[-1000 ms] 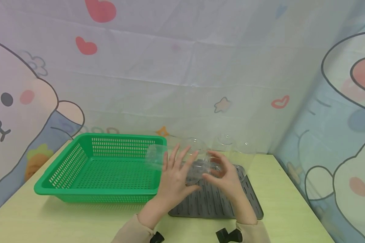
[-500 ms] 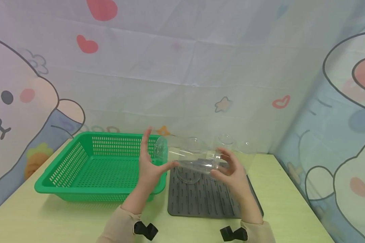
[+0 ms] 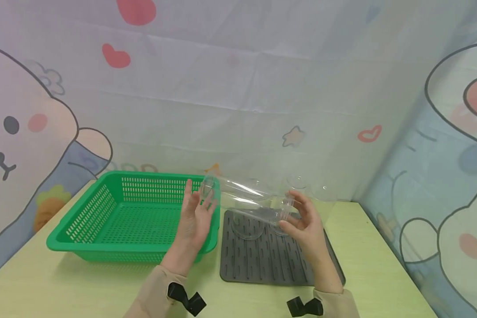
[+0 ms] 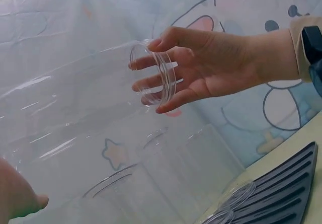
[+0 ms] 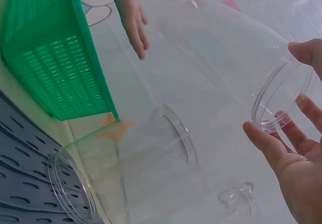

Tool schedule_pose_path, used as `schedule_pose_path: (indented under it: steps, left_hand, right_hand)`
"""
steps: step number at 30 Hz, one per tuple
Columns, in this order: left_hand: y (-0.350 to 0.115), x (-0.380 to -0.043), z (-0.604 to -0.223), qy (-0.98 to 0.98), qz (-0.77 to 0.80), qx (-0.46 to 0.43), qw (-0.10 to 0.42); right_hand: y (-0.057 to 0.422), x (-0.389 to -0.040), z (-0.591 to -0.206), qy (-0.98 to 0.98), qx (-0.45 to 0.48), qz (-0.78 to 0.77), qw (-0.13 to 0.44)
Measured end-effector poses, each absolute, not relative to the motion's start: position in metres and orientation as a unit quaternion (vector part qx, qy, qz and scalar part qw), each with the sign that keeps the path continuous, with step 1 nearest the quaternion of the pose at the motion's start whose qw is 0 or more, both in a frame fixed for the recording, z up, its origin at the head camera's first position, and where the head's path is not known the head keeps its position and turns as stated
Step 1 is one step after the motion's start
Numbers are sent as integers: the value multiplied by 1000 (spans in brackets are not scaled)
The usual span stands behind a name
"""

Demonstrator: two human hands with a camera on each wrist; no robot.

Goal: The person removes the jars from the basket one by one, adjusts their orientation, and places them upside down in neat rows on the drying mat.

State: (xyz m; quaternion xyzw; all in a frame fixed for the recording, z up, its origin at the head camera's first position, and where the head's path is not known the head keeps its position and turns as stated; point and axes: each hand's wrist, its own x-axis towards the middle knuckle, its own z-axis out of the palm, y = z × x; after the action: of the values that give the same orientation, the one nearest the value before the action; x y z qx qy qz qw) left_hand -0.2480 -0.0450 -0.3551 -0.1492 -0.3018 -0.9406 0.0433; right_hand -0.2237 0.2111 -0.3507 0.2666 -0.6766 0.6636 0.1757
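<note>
A clear plastic jar [image 3: 246, 196], long and cylindrical, is held in the air, lying nearly sideways. My right hand [image 3: 304, 223] grips its ringed mouth, thumb on the near side and fingers around the rim, as the left wrist view shows. My left hand [image 3: 192, 218] is at the jar's far-left end, fingers extended and not curled round it. In the right wrist view, this left hand [image 5: 132, 20] looks slightly apart from the jar; whether it touches is unclear. More clear jars, including one [image 5: 136, 158] in the right wrist view, stand upright on a grey ridged mat [image 3: 266, 260].
A green perforated plastic basket [image 3: 131, 249] stands on the left of the pale table [image 3: 381, 265]. Behind the held jar, the standing jars [image 3: 323, 194] are hard to see through. A printed cloth [image 3: 238, 88] hangs along the back and sides.
My left hand has moved left from the jar's middle to its end and turned. The jar has shifted right, its left end rising a little, while my right hand keeps hold of the mouth.
</note>
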Motion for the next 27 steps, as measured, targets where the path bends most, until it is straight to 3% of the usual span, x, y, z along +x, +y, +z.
schedule_pose_path:
  steps: [8,27]
  left_hand:
    - [-35,-245,-356,-223,-959,-172,-36]
    - [-28,-242,-357,-187,-969,-157,-42]
  right_hand:
    - [210,-226,-353,-655,302,668,184]
    - [206,-227,-355,-663,303,666,158]
